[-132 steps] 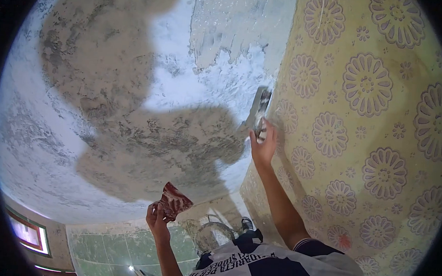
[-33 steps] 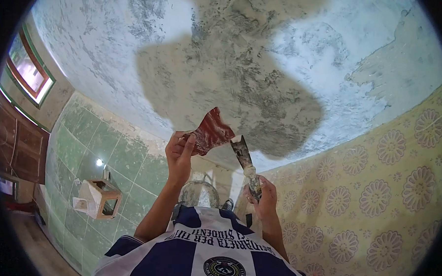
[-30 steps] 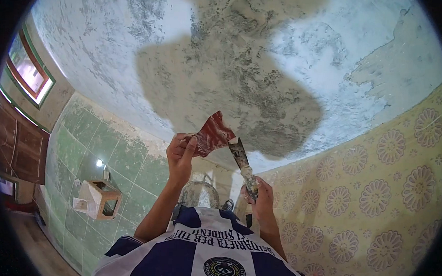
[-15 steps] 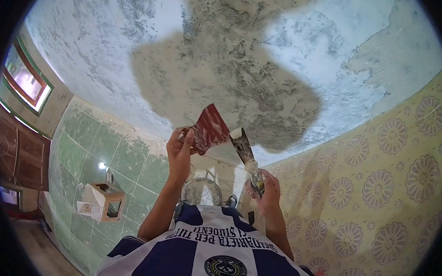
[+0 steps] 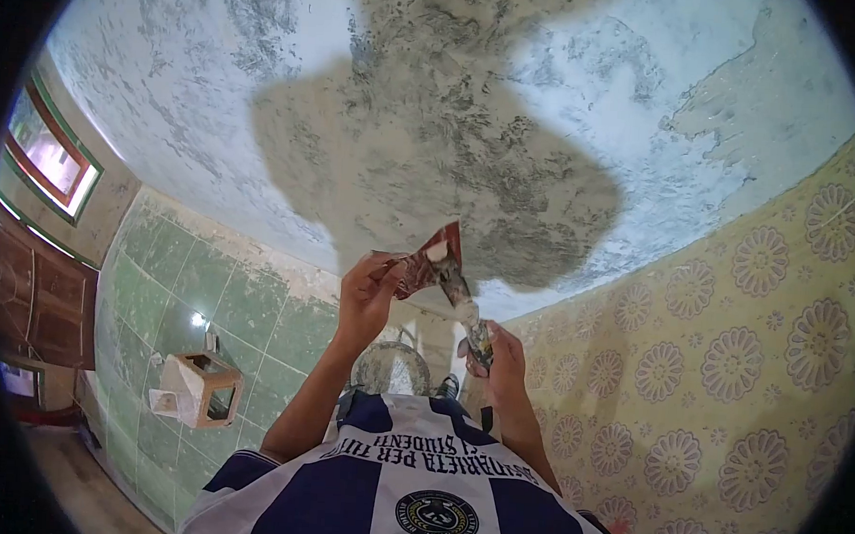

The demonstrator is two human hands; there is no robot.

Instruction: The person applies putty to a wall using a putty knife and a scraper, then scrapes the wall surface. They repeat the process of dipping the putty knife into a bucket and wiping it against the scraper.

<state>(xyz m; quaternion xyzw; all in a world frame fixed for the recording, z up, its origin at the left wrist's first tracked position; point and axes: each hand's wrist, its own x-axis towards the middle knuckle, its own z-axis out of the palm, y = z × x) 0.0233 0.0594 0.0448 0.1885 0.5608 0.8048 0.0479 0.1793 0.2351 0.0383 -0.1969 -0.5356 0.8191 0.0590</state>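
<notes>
My left hand [image 5: 368, 288] grips a red, plaster-smeared flat scraper [image 5: 416, 278] by its near edge. My right hand [image 5: 496, 356] is wrapped round the handle of a narrow putty knife [image 5: 457, 289], whose blade is coated with pale paste. The knife's blade lies over the red scraper's face, and a whitish lump sits near its tip. More paste clings where the knife's blade meets its handle. Beyond both tools rises a patchy grey and white plastered wall [image 5: 433, 143] with my shadow on it.
A green tiled surface [image 5: 188, 280] with a small box-like wooden stand [image 5: 207, 389] is at left. Further left are a window [image 5: 56, 151] and brown doors [image 5: 40, 293]. Flower-patterned wallpaper [image 5: 701, 346] covers the right side. A round, plaster-stained container [image 5: 392, 369] stands below my hands.
My right hand has moved left, bringing the knife's blade over the red scraper. My left hand has shifted slightly right, and the scraper is turned to a different angle.
</notes>
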